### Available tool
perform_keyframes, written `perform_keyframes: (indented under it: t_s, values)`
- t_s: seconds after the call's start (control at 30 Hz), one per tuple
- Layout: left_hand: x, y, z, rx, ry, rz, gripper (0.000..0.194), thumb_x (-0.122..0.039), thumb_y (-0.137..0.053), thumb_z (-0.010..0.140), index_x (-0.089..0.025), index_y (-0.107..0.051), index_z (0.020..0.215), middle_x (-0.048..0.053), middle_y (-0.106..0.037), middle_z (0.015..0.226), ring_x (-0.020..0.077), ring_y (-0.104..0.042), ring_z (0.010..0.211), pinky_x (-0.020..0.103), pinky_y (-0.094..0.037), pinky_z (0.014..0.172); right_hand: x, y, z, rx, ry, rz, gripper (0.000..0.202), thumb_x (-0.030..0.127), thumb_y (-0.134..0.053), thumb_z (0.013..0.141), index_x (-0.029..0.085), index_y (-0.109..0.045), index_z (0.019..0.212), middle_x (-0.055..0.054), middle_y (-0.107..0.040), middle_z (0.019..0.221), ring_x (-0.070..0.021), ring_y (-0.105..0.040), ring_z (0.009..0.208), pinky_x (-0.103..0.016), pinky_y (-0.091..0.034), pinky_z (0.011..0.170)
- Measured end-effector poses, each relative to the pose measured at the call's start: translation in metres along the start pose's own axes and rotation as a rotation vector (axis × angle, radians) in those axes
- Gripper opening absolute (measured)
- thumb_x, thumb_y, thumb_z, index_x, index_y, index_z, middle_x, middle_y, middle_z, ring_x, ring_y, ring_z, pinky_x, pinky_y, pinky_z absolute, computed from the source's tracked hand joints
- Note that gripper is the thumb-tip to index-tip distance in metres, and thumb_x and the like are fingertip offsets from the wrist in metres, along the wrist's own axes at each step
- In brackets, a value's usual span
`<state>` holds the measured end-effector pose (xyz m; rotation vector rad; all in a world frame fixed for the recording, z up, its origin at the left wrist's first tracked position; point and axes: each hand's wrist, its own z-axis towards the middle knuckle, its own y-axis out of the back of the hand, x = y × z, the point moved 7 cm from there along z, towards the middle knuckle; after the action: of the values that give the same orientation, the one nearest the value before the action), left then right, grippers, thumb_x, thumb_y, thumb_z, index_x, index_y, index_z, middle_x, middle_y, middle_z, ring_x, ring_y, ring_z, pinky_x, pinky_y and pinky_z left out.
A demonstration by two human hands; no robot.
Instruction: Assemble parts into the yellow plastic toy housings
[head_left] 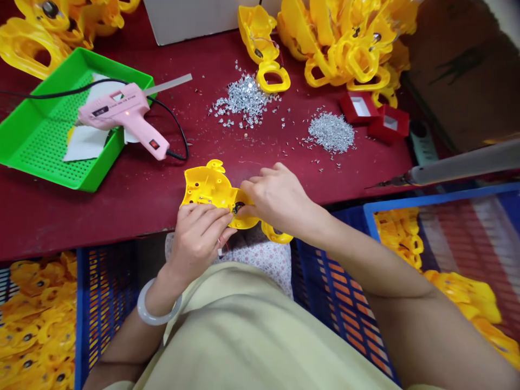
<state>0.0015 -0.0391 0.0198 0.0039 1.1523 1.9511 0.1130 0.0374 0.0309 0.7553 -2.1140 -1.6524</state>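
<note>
A yellow plastic toy shell point(209, 184), hollow side up, lies at the table's front edge. My left hand point(201, 230) is closed over its near left side, and a red wire with a white plug hangs below those fingers. My right hand point(270, 195) grips the shell's narrower right part, its fingertips at a dark round part point(239, 207) inside. What exactly those fingertips pinch is hidden. The shell's yellow ring handle point(277, 234) sticks out beneath my right wrist.
A pink glue gun point(125, 114) rests across a green tray point(87, 187). Beyond my hands lie piles of silvery screws point(247, 100) and tiny metal pins point(332, 132), near red boxes point(357, 106). Yellow shells point(337, 38) heap behind. An electric screwdriver point(463, 162) juts in from the right; blue crates point(369, 216) stand below.
</note>
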Motion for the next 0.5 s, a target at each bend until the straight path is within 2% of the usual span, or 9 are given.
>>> perform_keyframes:
  t_s: [0.07,0.17,0.23,0.33,0.4,0.47,0.5]
  values:
    - [0.001,0.001,0.0,-0.014,0.011,0.018,0.015,-0.019,-0.067,0.089,-0.016,-0.065,0.103,0.006,-0.075,0.1,0.022,-0.066,0.092,0.039,-0.042,0.085,0.004,0.004,0.004,-0.012,0.016,-0.016,0.023,0.038,-0.071,0.084,0.016,-0.068,0.089,-0.01,-0.074,0.085,-0.0253,-0.063,0.081,-0.035,-0.025,0.069]
    - [0.003,0.002,0.001,-0.033,0.035,0.049,0.011,-0.019,-0.065,0.091,-0.016,-0.065,0.101,0.006,-0.075,0.098,0.0213,-0.066,0.091,0.039,-0.042,0.084,0.003,-0.001,0.005,-0.044,0.019,0.014,0.023,0.036,-0.069,0.086,0.014,-0.068,0.091,-0.01,-0.073,0.089,-0.0263,-0.064,0.084,-0.035,-0.03,0.071]
    - [0.004,0.002,0.003,-0.038,0.038,0.073,0.012,-0.021,-0.064,0.091,-0.016,-0.066,0.102,0.006,-0.075,0.099,0.0216,-0.066,0.092,0.039,-0.043,0.084,-0.002,-0.005,0.002,-0.127,0.01,0.063,0.027,0.036,-0.07,0.085,0.012,-0.067,0.098,-0.012,-0.072,0.095,-0.0276,-0.064,0.089,-0.037,-0.034,0.074]
    - [0.004,-0.001,0.007,-0.032,0.032,0.104,0.013,-0.022,-0.063,0.092,-0.016,-0.066,0.104,0.007,-0.074,0.101,0.0218,-0.065,0.093,0.039,-0.044,0.086,-0.016,0.005,-0.018,-0.429,-0.016,0.217,0.039,0.035,-0.068,0.087,0.011,-0.062,0.117,-0.015,-0.07,0.11,-0.0286,-0.063,0.101,-0.04,-0.041,0.083]
    - [0.007,-0.004,0.011,-0.02,0.033,0.109,0.014,-0.023,-0.062,0.093,-0.017,-0.066,0.104,0.007,-0.074,0.102,0.0223,-0.064,0.095,0.04,-0.045,0.087,-0.023,0.022,-0.043,-0.66,-0.016,0.369,0.034,0.032,-0.06,0.092,0.015,-0.062,0.121,-0.013,-0.07,0.112,-0.0258,-0.064,0.103,-0.041,-0.045,0.087]
    - [0.012,-0.007,0.014,-0.009,0.041,0.127,0.015,-0.024,-0.06,0.093,-0.018,-0.067,0.106,0.007,-0.074,0.103,0.0237,-0.063,0.098,0.04,-0.046,0.088,-0.02,0.04,-0.072,-0.785,0.037,0.53,0.024,0.026,-0.053,0.095,0.023,-0.066,0.115,-0.008,-0.071,0.105,-0.0215,-0.065,0.099,-0.039,-0.048,0.086]
    - [0.014,-0.007,0.017,-0.017,0.045,0.142,0.015,-0.024,-0.06,0.094,-0.019,-0.067,0.106,0.007,-0.074,0.103,0.0244,-0.062,0.099,0.041,-0.046,0.089,-0.014,0.048,-0.086,-0.8,0.093,0.616,0.023,0.026,-0.052,0.095,0.027,-0.068,0.111,-0.006,-0.071,0.101,-0.0203,-0.066,0.095,-0.038,-0.05,0.083]
